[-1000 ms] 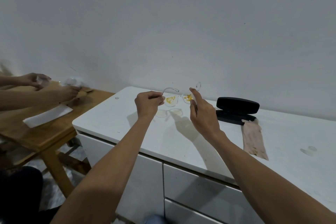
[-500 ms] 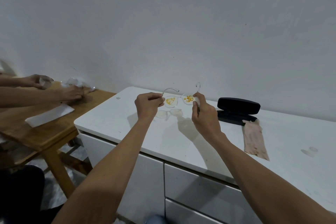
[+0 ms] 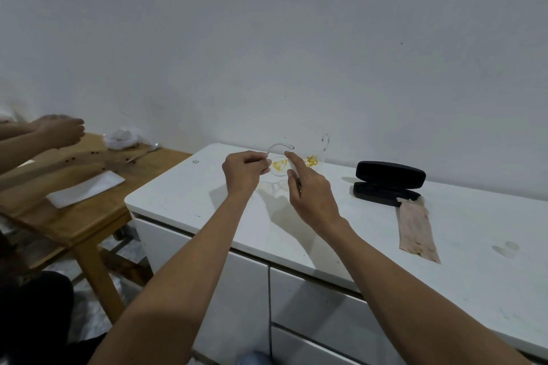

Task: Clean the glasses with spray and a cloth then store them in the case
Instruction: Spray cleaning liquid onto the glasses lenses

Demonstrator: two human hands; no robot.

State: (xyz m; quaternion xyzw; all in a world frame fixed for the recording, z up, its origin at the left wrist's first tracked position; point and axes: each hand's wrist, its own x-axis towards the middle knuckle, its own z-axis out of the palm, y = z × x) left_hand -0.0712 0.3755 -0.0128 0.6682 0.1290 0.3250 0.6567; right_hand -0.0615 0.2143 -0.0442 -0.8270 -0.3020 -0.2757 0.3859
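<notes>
Above the white worktop's (image 3: 326, 234) back edge: clear-framed glasses with yellow-smeared lenses (image 3: 280, 165), long axis left-right, temples pointing away towards the wall. Left hand (image 3: 244, 170) pinches the left temple. Right hand (image 3: 311, 187), gripping the right lens half a second ago, now hovers with index finger extended. Open black hard case (image 3: 388, 182) and pink cloth (image 3: 415, 228) lie right.

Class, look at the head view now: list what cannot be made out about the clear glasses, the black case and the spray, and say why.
1. Clear-framed glasses with yellow-smeared lenses: the right hand covers the bridge; its grip is unclear.
2. Left hand: fingers hide the temple they pinch.
3. Open black glasses case: low angle hides its interior.
4. Spray: none in view.
5. Pinkish cloth: stains too small to identify.
</notes>
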